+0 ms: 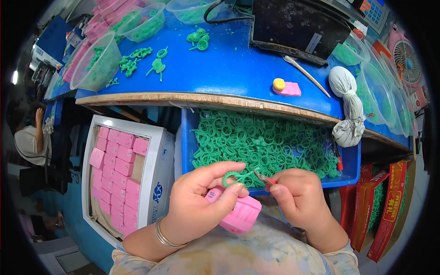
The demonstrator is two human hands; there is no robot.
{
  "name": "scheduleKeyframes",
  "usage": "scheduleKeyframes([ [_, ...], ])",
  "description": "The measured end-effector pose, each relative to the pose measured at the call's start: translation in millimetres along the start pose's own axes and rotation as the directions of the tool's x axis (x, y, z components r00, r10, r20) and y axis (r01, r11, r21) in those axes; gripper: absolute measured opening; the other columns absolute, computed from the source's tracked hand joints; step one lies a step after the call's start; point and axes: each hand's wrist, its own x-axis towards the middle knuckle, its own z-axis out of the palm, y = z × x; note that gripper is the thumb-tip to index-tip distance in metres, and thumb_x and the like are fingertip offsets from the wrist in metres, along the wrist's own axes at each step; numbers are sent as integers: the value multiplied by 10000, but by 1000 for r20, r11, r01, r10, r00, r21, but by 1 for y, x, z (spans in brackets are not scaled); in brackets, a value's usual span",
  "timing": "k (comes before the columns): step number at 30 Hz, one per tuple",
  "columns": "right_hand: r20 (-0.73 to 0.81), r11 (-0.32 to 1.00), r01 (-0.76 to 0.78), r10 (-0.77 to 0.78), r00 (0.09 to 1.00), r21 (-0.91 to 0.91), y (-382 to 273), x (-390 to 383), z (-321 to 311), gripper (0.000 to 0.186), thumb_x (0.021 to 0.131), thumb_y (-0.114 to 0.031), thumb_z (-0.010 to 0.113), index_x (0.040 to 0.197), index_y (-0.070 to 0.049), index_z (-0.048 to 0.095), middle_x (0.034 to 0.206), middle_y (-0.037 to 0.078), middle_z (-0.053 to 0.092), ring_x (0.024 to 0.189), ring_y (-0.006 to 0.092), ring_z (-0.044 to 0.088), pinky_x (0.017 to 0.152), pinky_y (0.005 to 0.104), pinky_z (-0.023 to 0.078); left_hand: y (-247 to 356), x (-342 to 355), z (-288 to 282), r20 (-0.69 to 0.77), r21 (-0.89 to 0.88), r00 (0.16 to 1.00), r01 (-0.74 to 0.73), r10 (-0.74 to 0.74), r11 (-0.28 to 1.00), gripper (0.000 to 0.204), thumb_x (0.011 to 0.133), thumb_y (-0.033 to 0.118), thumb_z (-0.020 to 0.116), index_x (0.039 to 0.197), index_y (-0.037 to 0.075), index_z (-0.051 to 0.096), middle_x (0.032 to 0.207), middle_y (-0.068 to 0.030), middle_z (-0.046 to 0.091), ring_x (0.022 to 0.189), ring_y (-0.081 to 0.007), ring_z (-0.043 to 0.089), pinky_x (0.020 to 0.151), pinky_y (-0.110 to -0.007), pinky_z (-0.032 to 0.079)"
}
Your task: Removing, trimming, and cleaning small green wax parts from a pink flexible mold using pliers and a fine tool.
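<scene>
My left hand holds a green ring-shaped piece between thumb and fingers. A pink block is held in the same hand, below the ring. My right hand is closed on a small metal-tipped tool with a red handle. The tool's tip meets or lies close to the ring's thin stem; I cannot tell whether they touch. Just beyond both hands, a blue bin is filled with many similar green rings.
On my left stands a white box of pink blocks. The blue table carries clear bowls, a dark machine, a brush, a yellow-capped pink piece and a tied white cloth bundle. Red boxes stand at right.
</scene>
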Motion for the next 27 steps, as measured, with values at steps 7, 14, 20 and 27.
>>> scheduleKeyframes([
  [7, -132, 838, -198, 151, 980, -509, 23, 12, 5, 280, 797, -221, 645, 605, -32, 567, 621, 99, 569, 527, 288, 544, 464, 378, 418, 2, 0, -3, 56, -80, 998, 29, -25, 996, 371, 839, -34, 569, 1202, -25, 493, 835, -52, 619, 821, -97, 619, 678, -211, 495],
  [14, 37, 976, 150, -158, 987, 160, 1, 22, 2, 137, 778, -144, 591, 750, -40, 507, 761, 112, 507, 730, 294, 488, 690, 378, 368, 11, -2, 2, 123, -141, 978, 184, -167, 973, 422, 833, -31, 579, 1217, 1, 408, 849, -81, 643, 831, -102, 615, 686, -211, 486],
  [20, -1, 943, 297, -300, 954, 147, -7, 25, 6, 92, 746, -82, 600, 721, -40, 522, 671, 81, 459, 633, 263, 435, 613, 368, 322, 5, -1, 2, 108, 174, 990, -107, 89, 979, 317, 811, -66, 548, 1124, -23, 527, 763, -33, 613, 657, -60, 585, 534, -187, 476],
  [27, -49, 917, 396, -398, 916, -39, -13, 23, 6, 145, 674, -91, 652, 694, -54, 513, 676, 67, 460, 627, 249, 455, 628, 366, 328, 12, 4, -2, 159, 592, 874, -456, 459, 664, 231, 683, -33, 633, 910, -4, 667, 669, -95, 622, 560, -156, 588, 495, -254, 443],
])
